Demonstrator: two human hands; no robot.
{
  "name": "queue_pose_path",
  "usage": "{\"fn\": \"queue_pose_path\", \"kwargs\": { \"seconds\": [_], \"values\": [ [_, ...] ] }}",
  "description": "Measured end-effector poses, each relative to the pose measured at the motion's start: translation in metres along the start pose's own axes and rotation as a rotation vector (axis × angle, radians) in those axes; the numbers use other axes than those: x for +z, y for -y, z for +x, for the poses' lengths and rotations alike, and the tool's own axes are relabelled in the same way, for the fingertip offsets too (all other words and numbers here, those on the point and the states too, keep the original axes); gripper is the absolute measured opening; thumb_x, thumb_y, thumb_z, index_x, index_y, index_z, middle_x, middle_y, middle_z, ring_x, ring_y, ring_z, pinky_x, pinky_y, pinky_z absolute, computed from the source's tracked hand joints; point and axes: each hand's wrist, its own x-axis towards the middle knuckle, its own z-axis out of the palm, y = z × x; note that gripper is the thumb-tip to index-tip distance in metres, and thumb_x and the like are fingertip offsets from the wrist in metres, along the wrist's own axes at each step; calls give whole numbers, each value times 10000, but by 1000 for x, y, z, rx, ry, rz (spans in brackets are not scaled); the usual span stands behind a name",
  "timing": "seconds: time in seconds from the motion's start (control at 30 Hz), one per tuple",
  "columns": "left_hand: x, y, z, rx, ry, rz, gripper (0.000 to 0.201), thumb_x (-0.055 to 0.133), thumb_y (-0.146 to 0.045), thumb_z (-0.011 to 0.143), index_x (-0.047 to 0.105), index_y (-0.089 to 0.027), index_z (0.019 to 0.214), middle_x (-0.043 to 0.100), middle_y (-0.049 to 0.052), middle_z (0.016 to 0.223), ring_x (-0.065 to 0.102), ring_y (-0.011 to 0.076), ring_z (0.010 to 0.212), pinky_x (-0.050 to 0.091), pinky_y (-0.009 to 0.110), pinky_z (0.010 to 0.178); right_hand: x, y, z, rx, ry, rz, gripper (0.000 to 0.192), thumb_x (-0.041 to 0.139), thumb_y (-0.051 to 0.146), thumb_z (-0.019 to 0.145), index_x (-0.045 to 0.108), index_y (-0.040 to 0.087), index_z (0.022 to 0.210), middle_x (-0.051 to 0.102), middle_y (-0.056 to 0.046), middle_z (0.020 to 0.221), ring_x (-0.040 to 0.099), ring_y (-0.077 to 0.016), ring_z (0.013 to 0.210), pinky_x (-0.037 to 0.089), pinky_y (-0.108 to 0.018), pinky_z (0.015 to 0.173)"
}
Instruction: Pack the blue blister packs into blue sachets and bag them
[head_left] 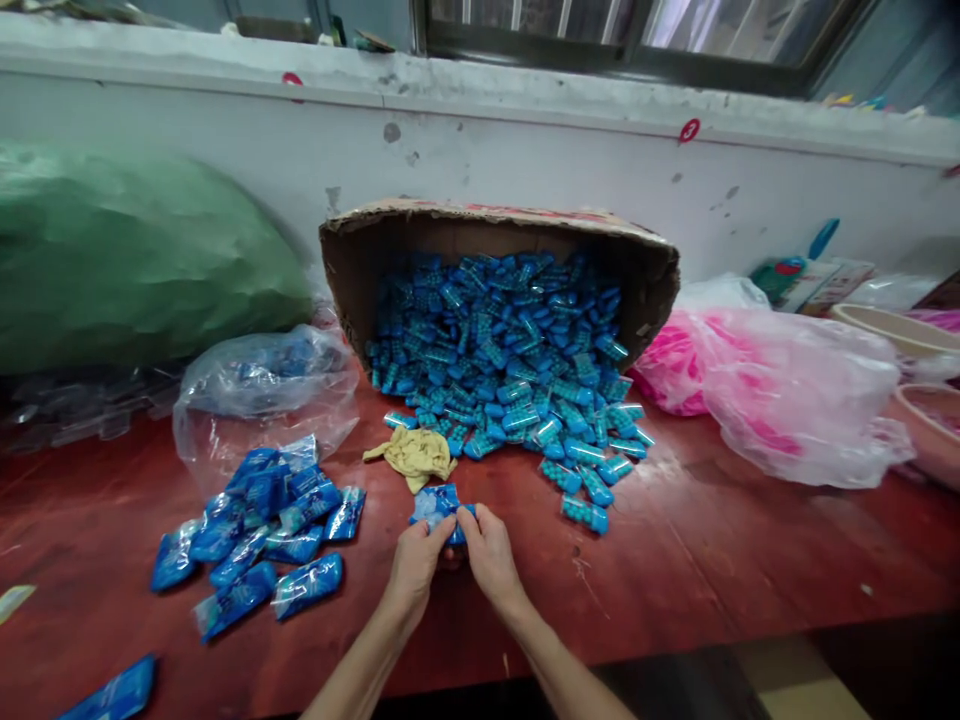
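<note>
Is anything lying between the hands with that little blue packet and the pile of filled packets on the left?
Nothing visible. The left hand and right hand hold a blue packet together; only bare red table lies between it and the pile of packets. The yellow cloth sits behind, off that line.

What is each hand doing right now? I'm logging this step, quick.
Left hand: closed on the blue packet.
Right hand: closed on the same packet.
</note>
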Motion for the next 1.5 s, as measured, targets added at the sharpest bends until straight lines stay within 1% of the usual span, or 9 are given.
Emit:
{"fn": "queue_pose_path", "kwargs": {
  "seconds": [0.27, 0.37, 0.43, 0.53, 0.63, 0.83, 0.97, 1.17, 1.5],
  "values": [
    [-1, -15, -10, -108, 123, -18, 351, 726, -414, 518, 608, -117, 664, 635, 28, 549, 580, 132, 487, 441, 217, 435, -11, 9, -4, -44, 30, -67, 338, 417, 362, 837, 414, 186, 549, 378, 67, 502, 362, -85, 482, 274, -197, 455],
    [-6, -16, -14, -133, 83, -59, 318, 749, -360, 511, 594, -129, 666, 636, 10, 555, 574, 120, 470, 437, 206, 423, -39, 21, -4, -192, 61, -347, 362, 403, 326, 868, 501, 176, 553, 476, 32, 558, 441, -107, 550, 331, -211, 533],
    [-10, -16, -17, -152, 68, -94, 291, 743, -336, 537, 582, -138, 677, 636, 5, 562, 582, 122, 483, 446, 207, 432, -69, 24, -3, -276, -88, -651, 199, 468, 276, 846, 600, 186, 727, 587, -27, 765, 509, -165, 741, 361, -263, 674],
    [-16, -12, -20, -177, 97, -148, 232, 708, -304, 609, 570, -139, 694, 641, 20, 568, 599, 134, 510, 457, 210, 446, -109, 15, -1, -121, -327, -1076, 159, 503, 238, 822, 616, 168, 908, 594, -124, 906, 504, -262, 858, 351, -361, 719],
    [-21, -8, -21, -220, 119, -187, 153, 643, -261, 689, 562, -132, 699, 634, 39, 544, 597, 140, 487, 447, 210, 423, -114, 0, -5, -55, -324, -1201, 190, 468, 235, 840, 613, 194, 956, 591, -128, 908, 501, -281, 858, 357, -369, 682],
    [-26, -7, -22, -284, 69, -262, 150, 558, -252, 770, 530, -136, 678, 580, 22, 467, 575, 130, 448, 441, 202, 400, -62, -6, -18, -204, -136, -998, 226, 506, 214, 817, 585, 251, 1026, 578, -89, 1032, 487, -265, 957, 376, -369, 750],
    [-27, -6, -23, -286, 47, -272, 165, 574, -287, 759, 522, -147, 689, 558, 7, 447, 570, 128, 442, 444, 198, 397, -50, -3, -13, -228, -31, -720, 214, 536, 187, 778, 595, 231, 979, 601, -65, 934, 518, -234, 891, 394, -364, 774],
    [-25, -4, -24, -231, 32, -263, 238, 612, -365, 714, 536, -141, 685, 557, 1, 462, 557, 117, 443, 423, 193, 400, -47, 21, -17, -14, 28, 0, 190, 567, 251, 754, 563, 192, 935, 590, -35, 874, 562, -180, 777, 464, -287, 685],
    [-24, -11, -24, -116, 50, -240, 326, 659, -433, 633, 569, -122, 667, 576, 4, 512, 522, 98, 465, 423, 212, 440, -34, 25, -29, -329, 78, -114, 232, 520, 162, 797, 592, 236, 1005, 528, -52, 966, 532, -178, 916, 442, -285, 807]
  ]
}}
